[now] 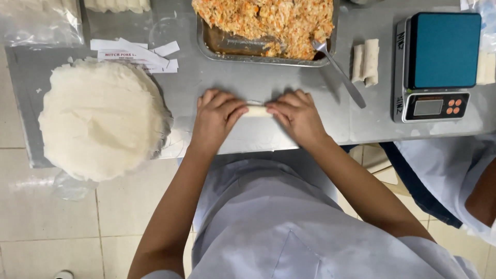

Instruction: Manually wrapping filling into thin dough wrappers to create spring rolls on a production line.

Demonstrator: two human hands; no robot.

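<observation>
pale white dough wrapper, rolled into a thin roll (pixel 257 110), lies on the steel table (pixel 268 85) with its long axis running left to right, square across the person's front.

head view: the left hand (pixel 216 116) covers the roll's left end and the right hand (pixel 297 114) covers its right end, so only a short middle stretch shows between them. both hands lie palm down with fingers bent over the roll, pressing on it rather than lifting it; the fingertips of the 2 hands almost meet at the centre. the hands sit level with each other and equally near the roll, 1 at each end, neither leading. the roll lies close to the table's near edge, straight in front of the white apron (pixel 268 217).

well to the left a round stack of wrappers (pixel 101 119) sits on clear plastic, with paper strips (pixel 137 54) just behind it. beyond the hands stands a metal tray (pixel 217 44) heaped with orange filling (pixel 268 20), and a spoon (pixel 341 75) leans on its right corner, handle pointing toward the right hand. 2 finished rolls (pixel 366 62) lie side by side right of the spoon, upright in the picture, crosswise to the 1 being handled. a scale (pixel 436 64) with a teal top stands at the far right, and another person's sleeve (pixel 449 170) shows below it.
</observation>
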